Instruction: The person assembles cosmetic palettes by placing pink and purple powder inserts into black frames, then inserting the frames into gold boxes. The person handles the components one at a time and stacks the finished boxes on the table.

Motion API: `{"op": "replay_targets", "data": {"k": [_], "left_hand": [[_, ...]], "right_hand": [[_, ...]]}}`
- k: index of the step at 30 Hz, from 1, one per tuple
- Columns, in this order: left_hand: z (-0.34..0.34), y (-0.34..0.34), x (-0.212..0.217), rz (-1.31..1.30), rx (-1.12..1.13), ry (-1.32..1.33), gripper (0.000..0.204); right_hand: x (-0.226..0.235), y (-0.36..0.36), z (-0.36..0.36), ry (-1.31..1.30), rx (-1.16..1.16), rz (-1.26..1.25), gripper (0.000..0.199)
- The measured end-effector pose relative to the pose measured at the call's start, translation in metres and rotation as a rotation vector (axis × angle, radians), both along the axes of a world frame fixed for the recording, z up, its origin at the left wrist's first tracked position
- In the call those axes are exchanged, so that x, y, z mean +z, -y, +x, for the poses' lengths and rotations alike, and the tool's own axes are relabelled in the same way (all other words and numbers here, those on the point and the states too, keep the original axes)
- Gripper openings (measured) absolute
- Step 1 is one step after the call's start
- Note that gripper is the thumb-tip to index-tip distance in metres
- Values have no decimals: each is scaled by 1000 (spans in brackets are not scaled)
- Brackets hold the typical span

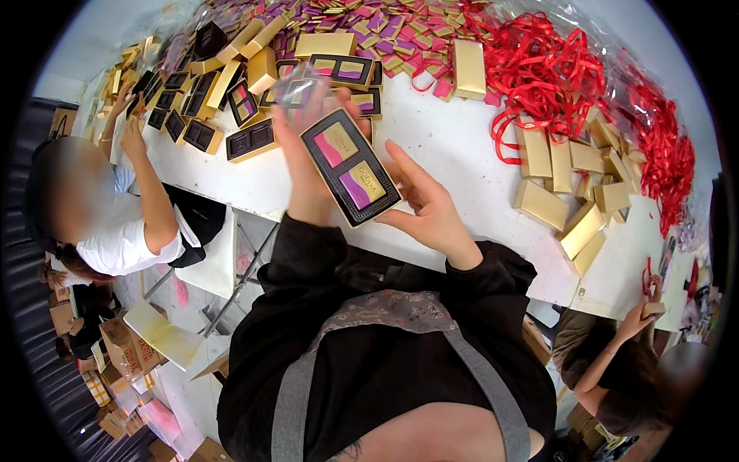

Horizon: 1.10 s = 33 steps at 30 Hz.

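A small gold chocolate box [351, 167] is held tilted above the white table's front edge. Its black tray has two compartments, one with a pink-and-gold wrapped piece [336, 146] and the other with a purple-and-gold one [362, 182]. My left hand [309, 173] grips the box along its left side, the fingers slightly blurred. A clear plastic piece [300, 90] shows at the left fingertips; whether they hold it I cannot tell. My right hand [428, 206] has the box's lower right corner between thumb and fingers.
Open boxes with black trays [251, 140] crowd the table's left. Pink, purple and gold wrapped pieces [400, 35] lie heaped at the back. Red ribbons [543, 65] and closed gold boxes [541, 204] cover the right. One co-worker [127, 208] sits left, another [616, 377] right.
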<state>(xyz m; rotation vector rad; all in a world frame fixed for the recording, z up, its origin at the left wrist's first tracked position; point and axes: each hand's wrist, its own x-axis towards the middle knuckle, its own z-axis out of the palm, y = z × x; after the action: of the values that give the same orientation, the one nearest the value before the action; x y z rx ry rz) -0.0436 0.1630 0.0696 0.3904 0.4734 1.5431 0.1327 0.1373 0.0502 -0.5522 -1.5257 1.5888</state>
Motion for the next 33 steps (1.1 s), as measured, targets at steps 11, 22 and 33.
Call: {"op": "replay_targets", "data": {"k": [11, 22, 33], "left_hand": [[18, 68, 11, -243, -475, -889, 63], [28, 78, -13, -52, -161, -841, 43], [27, 77, -21, 309, -47, -1306, 40]], "right_hand": [[9, -17, 12, 48, -480, 210, 44], [-32, 4, 1, 35, -351, 117, 15], [-7, -7, 20, -66, -97, -500, 20]]}}
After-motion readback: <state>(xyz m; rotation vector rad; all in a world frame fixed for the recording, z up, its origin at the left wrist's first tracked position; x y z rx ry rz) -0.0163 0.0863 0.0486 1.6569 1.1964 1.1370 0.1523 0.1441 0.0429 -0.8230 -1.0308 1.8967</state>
